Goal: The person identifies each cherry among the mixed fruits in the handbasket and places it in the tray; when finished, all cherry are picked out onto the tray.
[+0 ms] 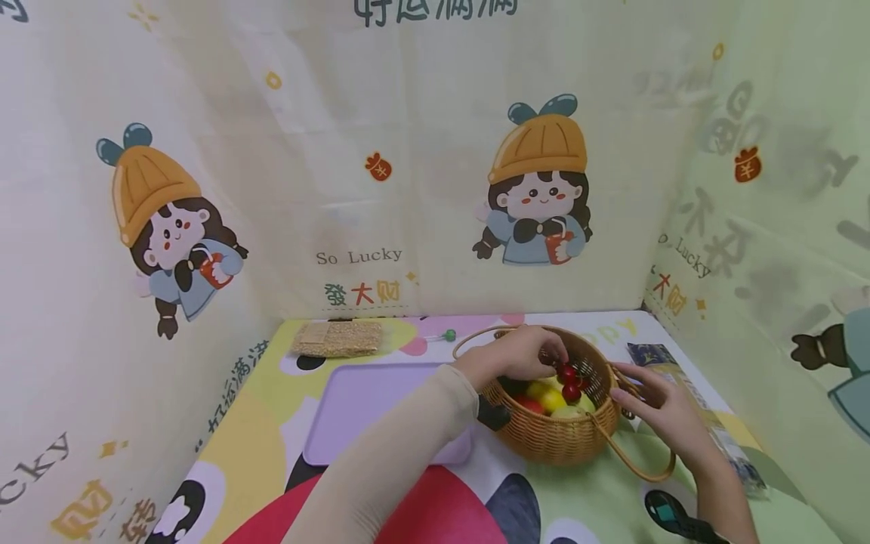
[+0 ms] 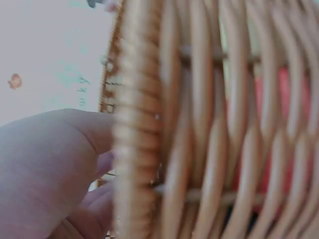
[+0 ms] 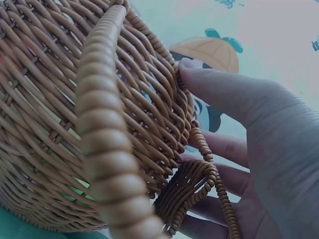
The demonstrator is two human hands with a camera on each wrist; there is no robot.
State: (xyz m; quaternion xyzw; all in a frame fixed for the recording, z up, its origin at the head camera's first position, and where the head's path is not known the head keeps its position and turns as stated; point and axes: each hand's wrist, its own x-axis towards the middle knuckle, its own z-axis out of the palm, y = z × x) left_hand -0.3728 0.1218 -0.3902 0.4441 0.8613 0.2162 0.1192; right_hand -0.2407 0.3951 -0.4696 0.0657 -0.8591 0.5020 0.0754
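Note:
A round wicker basket [image 1: 557, 438] stands at the table's right, with red, yellow and pale green fruit [image 1: 559, 396] inside. My left hand [image 1: 526, 353] reaches over its rim and pinches a bunch of dark red cherries [image 1: 569, 383] above the other fruit. In the left wrist view the basket wall [image 2: 209, 124] hides most of that hand's fingers. On the opposite side, my right hand [image 1: 669, 412] grips the rim, its thumb [image 3: 214, 87] against the edge and its fingers behind the wicker handle [image 3: 99, 119].
Left of the basket lies a purple tray [image 1: 360, 400], partly covered by my left sleeve. A packet of tan grains [image 1: 337, 338] and a green lollipop [image 1: 448, 335] lie at the back. Along the right edge stretches a long packet [image 1: 710, 412]. Printed cloth walls [image 1: 435, 211] surround the table.

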